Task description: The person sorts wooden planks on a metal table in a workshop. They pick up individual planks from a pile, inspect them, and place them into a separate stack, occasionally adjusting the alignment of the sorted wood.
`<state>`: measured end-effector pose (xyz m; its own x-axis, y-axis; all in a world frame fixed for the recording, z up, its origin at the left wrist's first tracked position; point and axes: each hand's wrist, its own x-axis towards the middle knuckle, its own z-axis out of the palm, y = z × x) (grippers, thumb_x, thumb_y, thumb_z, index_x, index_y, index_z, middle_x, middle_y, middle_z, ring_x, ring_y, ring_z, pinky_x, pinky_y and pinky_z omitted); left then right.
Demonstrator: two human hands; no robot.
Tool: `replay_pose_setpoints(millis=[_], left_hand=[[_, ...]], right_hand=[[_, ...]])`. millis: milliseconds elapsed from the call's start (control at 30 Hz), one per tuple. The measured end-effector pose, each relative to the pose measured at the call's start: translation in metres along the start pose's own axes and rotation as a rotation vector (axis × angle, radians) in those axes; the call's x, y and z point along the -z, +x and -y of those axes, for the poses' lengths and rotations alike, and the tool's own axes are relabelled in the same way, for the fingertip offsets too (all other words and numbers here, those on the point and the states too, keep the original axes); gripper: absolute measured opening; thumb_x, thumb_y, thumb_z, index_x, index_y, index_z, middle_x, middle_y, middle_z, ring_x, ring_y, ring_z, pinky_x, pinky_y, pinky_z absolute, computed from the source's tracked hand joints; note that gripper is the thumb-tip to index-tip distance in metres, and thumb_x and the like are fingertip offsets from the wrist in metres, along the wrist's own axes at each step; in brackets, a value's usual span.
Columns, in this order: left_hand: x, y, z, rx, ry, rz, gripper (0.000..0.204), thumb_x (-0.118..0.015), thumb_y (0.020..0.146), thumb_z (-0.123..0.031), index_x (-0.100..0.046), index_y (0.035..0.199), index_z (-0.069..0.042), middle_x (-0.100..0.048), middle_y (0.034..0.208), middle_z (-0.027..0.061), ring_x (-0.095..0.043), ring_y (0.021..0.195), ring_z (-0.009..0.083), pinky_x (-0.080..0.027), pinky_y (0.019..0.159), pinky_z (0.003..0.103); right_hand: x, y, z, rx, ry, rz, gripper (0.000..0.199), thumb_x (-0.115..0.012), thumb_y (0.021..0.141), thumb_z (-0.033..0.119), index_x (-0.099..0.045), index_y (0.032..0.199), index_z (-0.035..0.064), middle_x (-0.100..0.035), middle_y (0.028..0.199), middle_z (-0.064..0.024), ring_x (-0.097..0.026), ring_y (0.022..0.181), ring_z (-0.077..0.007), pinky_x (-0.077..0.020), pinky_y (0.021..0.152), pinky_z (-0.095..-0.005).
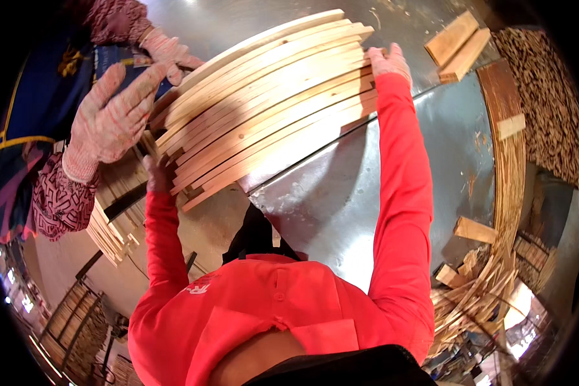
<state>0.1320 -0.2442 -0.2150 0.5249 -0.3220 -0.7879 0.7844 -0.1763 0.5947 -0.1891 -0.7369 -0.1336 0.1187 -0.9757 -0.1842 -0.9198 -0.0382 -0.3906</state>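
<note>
Wooden strips (270,96) lie side by side in a broad, slightly uneven row beyond the person's body, between the two hands and over the far part of a shiny metal surface (321,193); whether their whole length rests on it, I cannot tell. Nearest on the right is a tangle of thin wood scraps (476,302), with a short block (475,229) just beyond it by the surface's right edge. On the near left, more pale strips (108,238) sit lower down. Farther up, the left hand (157,174), in shadow, is at the left ends of the row; how tight its grip is, I cannot tell. Close to it on the left, a co-worker's gloved hand (112,116) is raised with its fingers spread. Along the right edge runs a long brown plank (509,177) with a small pale piece (511,126) across it. Farther still, the right hand (390,62) touches the right ends of the row, its grip too hidden to judge. The co-worker's other gloved hand (168,55) is by the row's far left corner, and two short boards (460,48) lie together at far right.
</note>
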Motion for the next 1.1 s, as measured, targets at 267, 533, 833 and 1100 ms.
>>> replay_pose_setpoints(millis=[267, 533, 833, 1100], left_hand=[[-0.049, -0.098, -0.017, -0.191, -0.6, -0.313, 0.092, -0.041, 0.081, -0.078, -0.046, 0.133, -0.002, -0.061, 0.115, 0.0165, -0.058, 0.105, 0.0317, -0.047, 0.092, 0.047], [-0.005, -0.296, 0.025, -0.752, -0.594, 0.106, 0.06, -0.06, 0.084, -0.025, -0.039, 0.132, 0.005, -0.054, 0.122, 0.0206, -0.056, 0.11, 0.0337, -0.043, 0.101, 0.045], [0.257, -0.293, -0.032, -0.855, 0.364, -1.162, 0.04, -0.063, 0.083, -0.026, -0.056, 0.113, -0.003, -0.067, 0.104, 0.0179, -0.065, 0.094, 0.0332, -0.05, 0.085, 0.041], [0.38, -0.103, -0.126, -0.417, 0.951, -1.08, 0.052, -0.052, 0.085, -0.046, -0.055, 0.123, -0.012, -0.057, 0.124, 0.0219, -0.054, 0.116, 0.0389, -0.044, 0.094, 0.046]], right_hand=[[0.026, -0.1, 0.03, 0.622, 1.236, -0.217, 0.037, -0.049, 0.096, 0.017, -0.053, 0.127, -0.0038, -0.064, 0.106, -0.0091, -0.063, 0.085, -0.0192, -0.0495, 0.077, -0.0252], [0.022, -0.416, 0.057, 1.429, 1.341, 0.085, 0.02, -0.061, 0.082, 0.02, -0.062, 0.096, 0.0062, -0.057, 0.093, -0.0087, -0.057, 0.09, -0.0243, -0.0458, 0.092, -0.0482], [-0.059, -0.511, -0.02, 1.165, 0.904, 0.6, 0.024, -0.063, 0.076, -0.003, -0.068, 0.099, 0.0048, -0.062, 0.086, -0.0114, -0.061, 0.085, -0.0304, -0.0489, 0.091, -0.0415], [-0.101, -0.554, -0.052, 0.576, 0.628, 0.661, 0.015, -0.062, 0.087, 0.009, -0.068, 0.1, 0.0038, -0.065, 0.095, -0.0111, -0.062, 0.092, -0.0243, -0.0478, 0.087, -0.0344]])
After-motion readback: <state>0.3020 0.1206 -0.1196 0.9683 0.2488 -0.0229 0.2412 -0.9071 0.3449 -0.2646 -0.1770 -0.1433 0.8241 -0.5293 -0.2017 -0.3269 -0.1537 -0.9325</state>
